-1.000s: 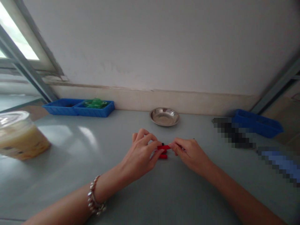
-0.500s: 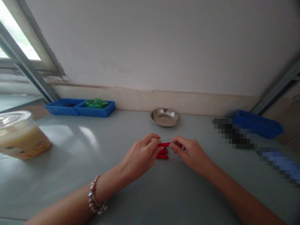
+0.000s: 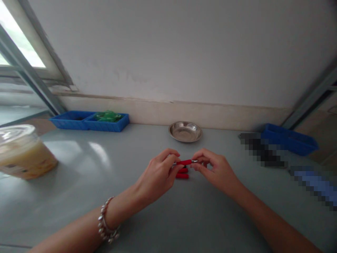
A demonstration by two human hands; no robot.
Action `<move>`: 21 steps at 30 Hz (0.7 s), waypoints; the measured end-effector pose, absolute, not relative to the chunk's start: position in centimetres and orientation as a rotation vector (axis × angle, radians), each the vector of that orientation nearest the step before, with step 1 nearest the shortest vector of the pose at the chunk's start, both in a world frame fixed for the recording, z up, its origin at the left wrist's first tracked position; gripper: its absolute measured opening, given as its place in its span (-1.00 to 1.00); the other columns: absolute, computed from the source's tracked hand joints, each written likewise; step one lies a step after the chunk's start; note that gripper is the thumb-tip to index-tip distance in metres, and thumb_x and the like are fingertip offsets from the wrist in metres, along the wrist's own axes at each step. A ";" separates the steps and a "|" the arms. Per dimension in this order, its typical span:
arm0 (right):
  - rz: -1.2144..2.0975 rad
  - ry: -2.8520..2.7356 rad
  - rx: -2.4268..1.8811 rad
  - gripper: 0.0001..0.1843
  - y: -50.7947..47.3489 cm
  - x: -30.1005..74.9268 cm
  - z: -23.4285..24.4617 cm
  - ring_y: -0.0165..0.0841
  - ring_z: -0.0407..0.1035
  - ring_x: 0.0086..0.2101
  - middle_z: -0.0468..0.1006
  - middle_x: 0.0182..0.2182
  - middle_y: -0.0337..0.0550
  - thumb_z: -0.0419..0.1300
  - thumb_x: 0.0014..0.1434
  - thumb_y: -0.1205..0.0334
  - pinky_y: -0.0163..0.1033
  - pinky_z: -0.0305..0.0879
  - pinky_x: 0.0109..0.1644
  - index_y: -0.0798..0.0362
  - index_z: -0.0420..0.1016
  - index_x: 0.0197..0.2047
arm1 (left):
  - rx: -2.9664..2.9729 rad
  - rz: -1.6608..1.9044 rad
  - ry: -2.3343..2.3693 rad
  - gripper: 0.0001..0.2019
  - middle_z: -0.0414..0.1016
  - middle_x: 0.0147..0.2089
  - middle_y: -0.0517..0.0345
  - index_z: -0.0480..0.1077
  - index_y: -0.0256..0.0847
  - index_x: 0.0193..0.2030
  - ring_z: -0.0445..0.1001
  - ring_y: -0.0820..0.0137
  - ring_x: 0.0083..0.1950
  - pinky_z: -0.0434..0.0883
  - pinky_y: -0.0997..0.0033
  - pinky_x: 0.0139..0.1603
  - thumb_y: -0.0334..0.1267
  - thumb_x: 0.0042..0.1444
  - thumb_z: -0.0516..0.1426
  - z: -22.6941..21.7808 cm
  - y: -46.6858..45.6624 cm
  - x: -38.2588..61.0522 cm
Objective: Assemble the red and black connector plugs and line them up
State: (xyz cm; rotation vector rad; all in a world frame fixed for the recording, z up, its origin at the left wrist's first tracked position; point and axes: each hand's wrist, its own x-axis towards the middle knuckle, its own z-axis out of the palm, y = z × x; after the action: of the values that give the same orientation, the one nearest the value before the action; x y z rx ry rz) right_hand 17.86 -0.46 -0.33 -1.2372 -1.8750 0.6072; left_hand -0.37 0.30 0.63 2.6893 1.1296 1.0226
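Beneath both hands, grey table (image 3: 168,218). Far left of the left hand (image 3: 158,175), plastic cup (image 3: 23,153) of pale drink. Beyond that hand, blue tray (image 3: 73,121) with green pieces (image 3: 107,116) in one compartment. Beyond the right hand (image 3: 216,170), second blue tray (image 3: 289,140), contents hidden. Just past the fingertips, steel dish (image 3: 185,131), nothing showing inside. Between the hands, red piece (image 3: 184,162) pinched at both ends, with spare red pieces (image 3: 182,173) lying just below. Likely to drop among them if either pinch slackens.

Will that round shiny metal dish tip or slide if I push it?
The round shiny metal dish is low and wide, so it probably slides rather than tips. It looks thin, so likely light. The smooth grey table should let it skid easily.
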 end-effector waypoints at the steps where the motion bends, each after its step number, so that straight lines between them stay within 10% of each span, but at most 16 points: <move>1: 0.599 -1.886 -1.240 -0.90 -0.5 17.9 -0.3 -0.46 0.30 -0.53 0.48 -0.52 -0.26 0.13 0.03 0.21 -0.33 0.20 -0.41 0.04 0.33 -0.35 | 2.690 1.023 1.127 -0.89 0.39 -0.20 0.07 0.33 -0.27 -0.36 0.33 0.56 -0.50 0.35 0.51 -0.41 -0.41 0.10 0.00 0.6 0.3 -0.4; 11: 0.538 -2.072 -1.304 -0.62 -0.6 17.9 0.2 -0.48 0.23 -0.57 0.37 -0.63 -0.25 -0.11 0.19 0.12 -0.36 0.07 -0.48 0.08 0.32 -0.54 | 2.691 1.017 1.093 -0.92 0.38 -0.20 0.08 0.31 -0.28 -0.32 0.28 0.60 -0.55 0.33 0.54 -0.47 -0.39 0.12 0.00 0.4 0.3 -0.4; 16: 0.577 -2.007 -1.283 -0.74 -0.5 17.9 0.0 -0.44 0.29 -0.50 0.45 -0.52 -0.25 0.05 0.09 0.06 -0.34 0.15 -0.41 0.06 0.31 -0.24 | 2.700 1.005 1.119 -0.91 0.37 -0.17 0.05 0.31 -0.28 -0.31 0.30 0.56 -0.52 0.33 0.51 -0.47 -0.41 0.11 -0.01 0.4 0.3 -0.4; 21: 0.560 -2.019 -1.238 -0.87 -0.4 18.0 -0.1 -0.46 0.29 -0.50 0.46 -0.50 -0.24 0.06 0.10 0.17 -0.36 0.16 -0.40 0.05 0.29 -0.37 | 2.693 0.985 1.109 -0.91 0.36 -0.17 0.06 0.30 -0.28 -0.32 0.29 0.57 -0.52 0.32 0.51 -0.46 -0.41 0.11 -0.01 0.4 0.4 -0.4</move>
State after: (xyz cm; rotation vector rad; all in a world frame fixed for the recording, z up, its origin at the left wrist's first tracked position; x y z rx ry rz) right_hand 18.00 -0.44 -0.13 -1.2378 -2.0190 0.5602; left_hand -0.43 0.37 0.39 2.6935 1.1092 0.9845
